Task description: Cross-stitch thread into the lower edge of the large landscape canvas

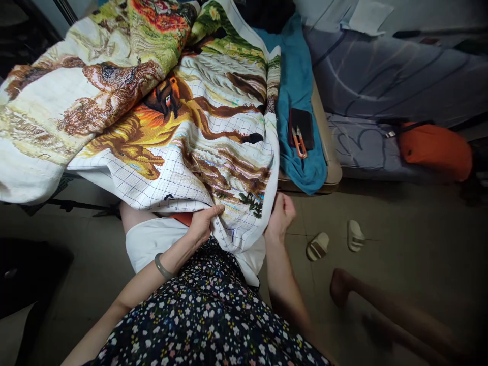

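Observation:
A large cross-stitch cloth point(163, 112) with brown, orange and green stitched pictures on a blue-gridded white ground lies draped over my lap and spreads away to the left. My left hand point(202, 223), with a green bangle on the wrist, grips the cloth's lower edge, thumb on top and fingers tucked under. My right hand point(280, 216) is closed in a pinch at the cloth's right lower edge; what it holds is too small to make out. My flowered dress point(206, 315) fills the bottom of the view.
A teal towel point(297, 91) covers a low bench, with a dark phone point(303, 127) and orange snips point(299, 142) on it. A grey bedcover point(381, 76) and an orange bag point(434, 147) lie to the right. Two slippers point(335, 241) sit on the floor. A wooden chair arm point(381, 300) juts in at bottom right.

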The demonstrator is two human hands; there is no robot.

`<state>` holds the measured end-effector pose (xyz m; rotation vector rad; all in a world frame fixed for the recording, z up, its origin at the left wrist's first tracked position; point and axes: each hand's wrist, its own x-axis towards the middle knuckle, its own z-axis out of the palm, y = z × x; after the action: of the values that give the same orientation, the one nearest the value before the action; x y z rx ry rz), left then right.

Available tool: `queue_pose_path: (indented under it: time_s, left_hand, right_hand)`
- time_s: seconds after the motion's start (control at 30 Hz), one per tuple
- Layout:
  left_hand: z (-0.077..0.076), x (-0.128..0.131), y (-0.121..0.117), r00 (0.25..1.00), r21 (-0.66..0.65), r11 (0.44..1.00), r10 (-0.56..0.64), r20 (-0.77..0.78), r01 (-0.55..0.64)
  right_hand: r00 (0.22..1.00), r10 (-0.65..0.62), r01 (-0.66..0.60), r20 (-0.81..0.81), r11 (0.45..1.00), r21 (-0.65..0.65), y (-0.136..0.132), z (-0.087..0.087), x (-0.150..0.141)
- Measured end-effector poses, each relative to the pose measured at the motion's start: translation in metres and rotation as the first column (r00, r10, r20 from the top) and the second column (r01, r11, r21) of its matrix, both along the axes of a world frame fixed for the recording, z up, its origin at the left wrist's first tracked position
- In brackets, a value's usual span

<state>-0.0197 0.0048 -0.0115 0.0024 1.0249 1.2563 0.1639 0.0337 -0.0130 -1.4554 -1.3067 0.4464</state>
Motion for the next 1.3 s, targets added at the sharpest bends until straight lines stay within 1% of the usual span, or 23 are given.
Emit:
queue_pose_path:
  time_s: [0.03, 0.07, 0.1, 0.13, 0.17, 0.2, 0.23, 0.27, 0.3, 0.37, 0.43, 0.5, 0.53, 0.6, 0.63, 0.7, 0.87, 0.93, 1.0, 1.07, 1.1, 1.17, 1.3]
  left_hand:
    - [-0.001, 0.001, 0.0, 1.0, -0.001, 1.0, 0.004, -0.006, -0.004]
    - [-0.002, 0.001, 0.001, 1.0, 0.002, 1.0, 0.008, -0.009, -0.008]
    - [-0.003, 0.002, 0.001, 1.0, 0.01, 1.0, 0.007, -0.009, -0.007]
    - [-0.003, 0.002, 0.001, 1.0, 0.019, 1.0, 0.0, -0.005, 0.0]
    - [-0.003, 0.002, 0.001, 1.0, 0.027, 1.0, -0.011, -0.003, 0.011]
    - [-0.003, 0.002, 0.001, 1.0, 0.031, 0.999, -0.022, -0.003, 0.022]
    - [-0.002, 0.001, 0.0, 0.999, 0.035, 0.999, -0.034, -0.007, 0.034]
    - [-0.002, 0.0, 0.0, 0.999, 0.04, 0.998, -0.044, -0.012, 0.045]
    - [-0.001, -0.001, 0.0, 0.999, 0.044, 0.998, -0.049, -0.019, 0.049]
    - [-0.001, -0.003, 0.0, 0.999, 0.049, 0.998, -0.042, -0.029, 0.044]
    - [-0.001, -0.003, 0.0, 0.999, 0.044, 0.998, -0.036, -0.031, 0.038]
    - [-0.002, -0.002, 0.0, 0.999, 0.029, 0.999, -0.037, -0.031, 0.038]
    - [-0.003, -0.001, 0.001, 0.999, 0.024, 0.999, -0.042, -0.03, 0.043]
    - [-0.004, 0.0, 0.001, 0.998, 0.021, 0.998, -0.052, -0.025, 0.053]
    - [-0.005, 0.0, 0.001, 0.998, 0.022, 0.998, -0.056, -0.022, 0.056]
    - [-0.005, 0.0, 0.001, 0.998, 0.024, 0.998, -0.059, -0.018, 0.06]
    - [-0.004, -0.001, 0.001, 0.999, 0.019, 0.999, -0.044, -0.007, 0.044]
    - [-0.003, 0.0, 0.001, 1.0, 0.006, 1.0, -0.022, -0.018, 0.022]
    - [-0.004, 0.0, 0.001, 0.999, -0.005, 1.0, 0.0, -0.039, 0.0]
    - [-0.005, 0.001, 0.001, 0.999, -0.004, 1.0, 0.014, -0.047, -0.015]
    - [-0.005, 0.001, 0.001, 0.999, 0.0, 1.0, 0.014, -0.044, -0.014]
    - [-0.004, 0.001, 0.001, 0.999, 0.01, 1.0, 0.004, -0.034, -0.003]
    - [0.001, 0.001, 0.0, 1.0, 0.0, 1.0, -0.008, -0.024, 0.008]
  right_hand:
    - [0.999, -0.042, 0.04, 0.029, 0.997, 0.062, -0.005, 0.005, -0.001]
    - [0.995, -0.044, 0.033, 0.088, 0.992, 0.122, -0.01, 0.011, -0.004]
    - [0.983, -0.003, -0.03, 0.182, 0.984, 0.178, -0.015, 0.018, -0.01]
    - [0.941, 0.128, -0.187, 0.313, 0.968, 0.167, -0.018, 0.024, -0.017]
    - [0.875, 0.239, -0.316, 0.421, 0.941, 0.122, -0.02, 0.03, -0.026]
    - [0.812, 0.309, -0.401, 0.496, 0.912, 0.089, -0.021, 0.033, -0.035]
    - [0.767, 0.35, -0.447, 0.539, 0.893, 0.057, -0.02, 0.035, -0.043]
    - [0.748, 0.365, -0.463, 0.554, 0.885, 0.042, -0.019, 0.035, -0.05]
    - [0.753, 0.371, -0.465, 0.544, 0.884, 0.04, -0.018, 0.034, -0.056]
    - [0.802, 0.385, -0.453, 0.456, 0.89, 0.045, -0.016, 0.03, -0.06]
    - [0.859, 0.412, -0.439, 0.305, 0.898, 0.023, -0.015, 0.026, -0.058]
    - [0.897, 0.43, -0.428, 0.1, 0.903, -0.038, -0.016, 0.024, -0.054]
    - [0.901, 0.433, -0.433, -0.013, 0.899, -0.07, -0.017, 0.024, -0.052]
    - [0.878, 0.429, -0.456, -0.212, 0.884, -0.103, -0.017, 0.025, -0.05]
    - [0.864, 0.42, -0.462, -0.276, 0.88, -0.106, -0.017, 0.026, -0.05]
    - [0.856, 0.4, -0.457, -0.328, 0.881, -0.119, -0.015, 0.027, -0.052]
    - [0.887, 0.344, -0.411, -0.309, 0.892, -0.186, -0.012, 0.03, -0.049]
    - [0.92, 0.264, -0.324, -0.291, 0.928, -0.184, -0.012, 0.032, -0.042]
    - [0.953, 0.15, -0.198, -0.263, 0.966, -0.169, -0.013, 0.035, -0.035]
    - [0.976, 0.077, -0.108, -0.203, 0.983, -0.149, -0.015, 0.037, -0.03]
    - [0.983, 0.08, -0.104, -0.166, 0.984, -0.144, -0.017, 0.038, -0.029]
    - [0.983, 0.162, -0.174, -0.086, 0.972, -0.161, -0.021, 0.041, -0.031]
    - [0.909, 0.413, -0.388, 0.059, 0.89, -0.241, -0.026, 0.042, -0.042]
